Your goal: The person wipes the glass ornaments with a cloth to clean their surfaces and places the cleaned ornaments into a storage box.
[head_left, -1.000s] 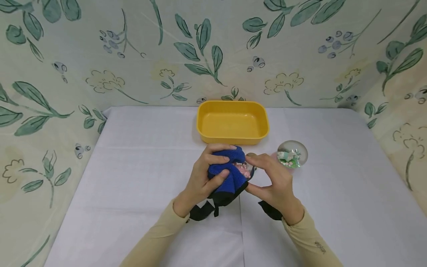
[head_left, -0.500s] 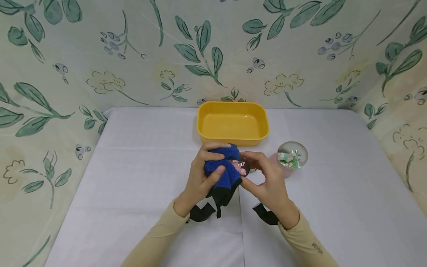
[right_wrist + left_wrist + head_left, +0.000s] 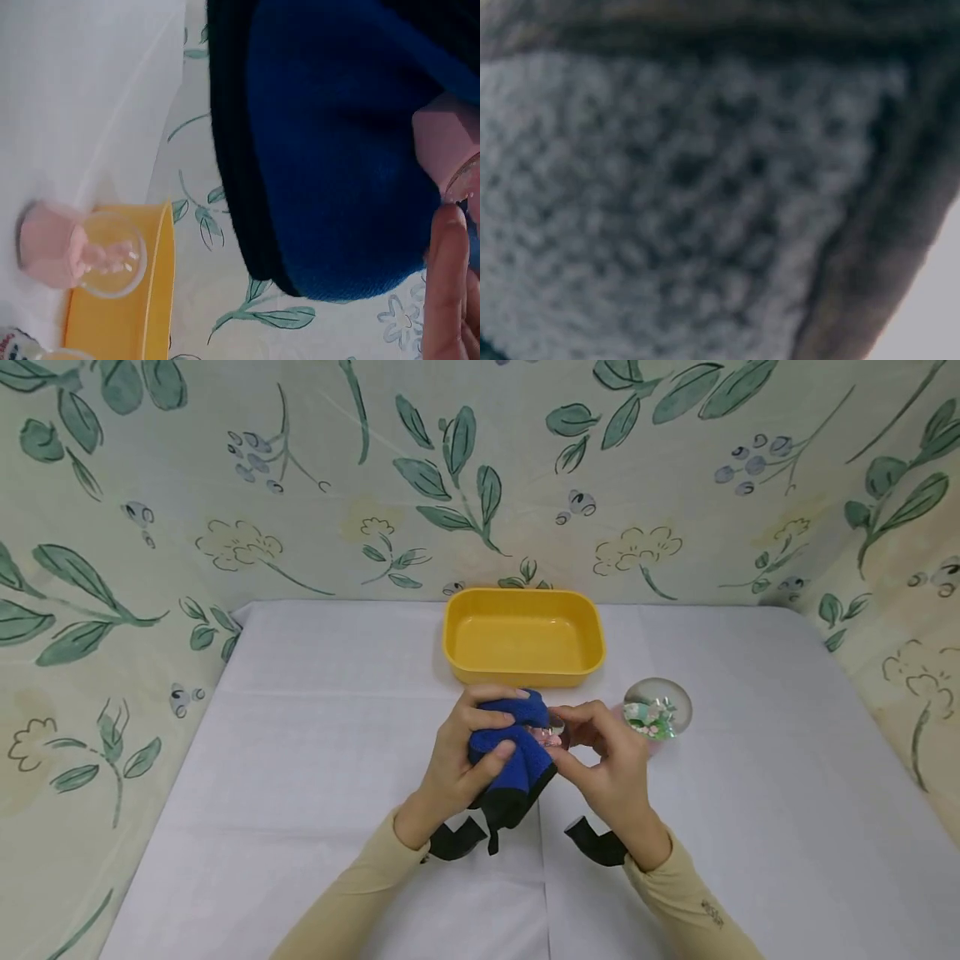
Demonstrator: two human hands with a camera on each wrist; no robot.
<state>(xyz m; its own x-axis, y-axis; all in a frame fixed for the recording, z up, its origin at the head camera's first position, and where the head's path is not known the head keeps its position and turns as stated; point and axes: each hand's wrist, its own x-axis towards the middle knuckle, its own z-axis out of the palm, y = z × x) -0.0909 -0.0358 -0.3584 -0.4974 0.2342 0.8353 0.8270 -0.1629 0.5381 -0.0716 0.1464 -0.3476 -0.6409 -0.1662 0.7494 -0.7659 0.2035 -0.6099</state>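
Near the middle of the table my left hand [image 3: 468, 743] grips a bunched blue cloth [image 3: 517, 756] with black edging, wrapped partly round a small snow globe [image 3: 546, 737]. From the other side, the thumb and fingers of my right hand [image 3: 607, 752] pinch the globe's clear dome. Its pink base [image 3: 442, 139] sits against the cloth in the right wrist view; the cloth hides part of the globe. In the left wrist view, blurred, rough-textured cloth [image 3: 667, 195] fills most of the frame, looking grey there.
A yellow tray [image 3: 525, 677] stands behind the hands at the table's far edge. Right of my right hand is another snow globe [image 3: 656, 710] with green and white figures. The right wrist view shows a pink-based globe [image 3: 52, 244] and part of a further object [image 3: 19, 346].
The cloth and globe shifted slightly left, then back right. My right thumb and fingers, wider apart a second ago, have come closer together on the dome. My left hand keeps its grip.
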